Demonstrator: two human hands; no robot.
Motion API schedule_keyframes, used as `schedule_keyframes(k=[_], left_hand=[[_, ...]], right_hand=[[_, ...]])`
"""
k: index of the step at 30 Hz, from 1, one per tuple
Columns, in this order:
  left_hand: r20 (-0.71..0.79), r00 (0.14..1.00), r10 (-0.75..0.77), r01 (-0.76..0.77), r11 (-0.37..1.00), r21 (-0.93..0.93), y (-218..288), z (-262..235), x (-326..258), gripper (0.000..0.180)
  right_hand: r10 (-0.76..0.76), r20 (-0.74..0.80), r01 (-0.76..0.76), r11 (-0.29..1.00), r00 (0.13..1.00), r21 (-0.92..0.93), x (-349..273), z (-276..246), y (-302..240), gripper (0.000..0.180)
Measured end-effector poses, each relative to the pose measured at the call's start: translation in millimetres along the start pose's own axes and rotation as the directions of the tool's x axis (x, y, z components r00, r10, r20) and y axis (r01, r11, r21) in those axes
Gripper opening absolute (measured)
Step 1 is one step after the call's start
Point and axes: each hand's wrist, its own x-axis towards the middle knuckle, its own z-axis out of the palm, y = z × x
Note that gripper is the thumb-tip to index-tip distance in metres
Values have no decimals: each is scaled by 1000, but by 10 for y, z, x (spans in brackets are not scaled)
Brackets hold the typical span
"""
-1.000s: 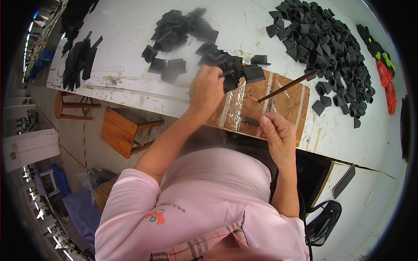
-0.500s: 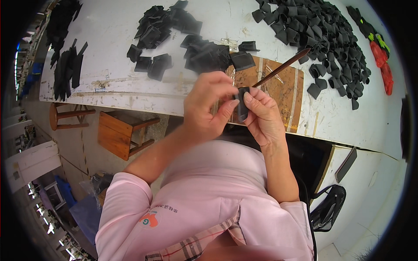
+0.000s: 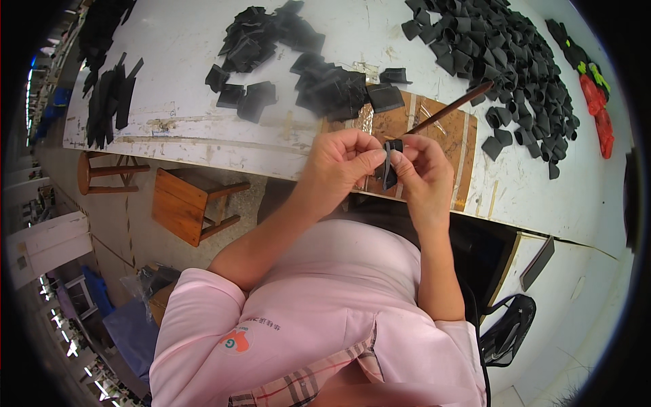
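Left hand (image 3: pixel 342 163) and right hand (image 3: pixel 424 169) raised together just off the near edge of the table (image 3: pixel 203 74), above the lap. Small black piece (image 3: pixel 390 163) pinched between the two, thumbs and fingertips of both closed on it from opposite sides; held upright and close to the body, apparently so that both sets of fingers can work its edge, though the fold or seam itself too small to make out. Neither hand loose, neither fully clenched: a fine two-sided pinch.

Directly beyond the hands, a brown board (image 3: pixel 434 129) on the table, seemingly a work surface kept within easy reach. Across its far right corner, a thin brown stick (image 3: pixel 451 107), lying slantwise just beyond the right hand, free and untouched.

Beyond the left hand, a flat stack of black pieces (image 3: pixel 332 88), and farther still a loose heap (image 3: pixel 261 30) with a few strays (image 3: pixel 245 100) to its left. Beyond and to the right of the right hand, a broad pile of curled black pieces (image 3: pixel 495 47), well apart from the flat ones, presumably to keep two sorts separate. Past that pile, red and green gloves (image 3: pixel 593 95).

Below and left of the left forearm, a wooden stool (image 3: pixel 186 210) on the floor.
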Motion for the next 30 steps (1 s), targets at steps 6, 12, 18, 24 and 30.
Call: schedule_keyframes(k=[6,12,18,24,30], left_hand=[[87,806,586,-502,598,624,-36,196,-16,8],[94,595,798,-569,336,751,-150,306,11,9],[-45,856,515,-439,769,464,-147,288,29,4],[-84,915,396,-343,869,357,-34,293,-6,2],[-17,972,234,-228,960,164,49,203,-26,4]], right_hand=[[-640,-21,553,680,768,-481,-174,82,-97,7],[-689,55,525,495,723,-692,-133,74,-137,4],[-667,8,521,575,745,-631,-124,62,-196,4],[-632,-12,505,631,775,-589,-81,21,-185,4],[-338,-87,313,923,937,-222,-146,-84,-224,5]])
